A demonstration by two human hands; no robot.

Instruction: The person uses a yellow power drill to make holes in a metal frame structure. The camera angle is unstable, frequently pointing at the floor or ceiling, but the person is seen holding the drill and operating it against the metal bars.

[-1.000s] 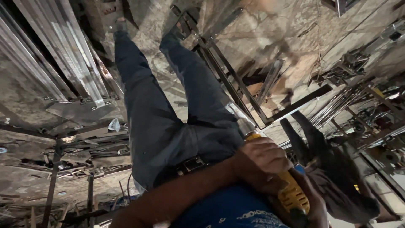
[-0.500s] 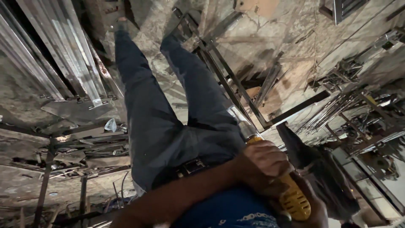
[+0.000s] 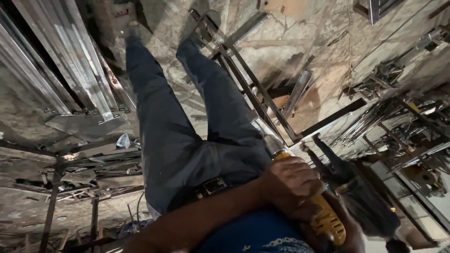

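Note:
I look down my own dark trousers [image 3: 183, 154] and blue shirt [image 3: 258, 234] toward my feet. My left hand [image 3: 293, 185] reaches across my waist and is closed over the front of a yellow power tool [image 3: 328, 222] at my right hip. Its metal nose [image 3: 266, 137] points toward the floor ahead. My right hand [image 3: 352, 234] shows only as a sliver under the tool's rear and seems to be wrapped around it. The tool and hands cast a dark shadow [image 3: 356, 197] to the right.
A welded metal frame [image 3: 253, 93] lies on the cracked concrete floor beside my right leg. Long shiny metal profiles [image 3: 61, 61] are stacked at the left. Racks of metal bars and parts [image 3: 398, 117] fill the right side. Scrap pieces [image 3: 79, 173] litter the lower left.
The view has drifted a little. The shadow at the right has shifted and changed shape. Both hands stay on the yellow tool at my hip.

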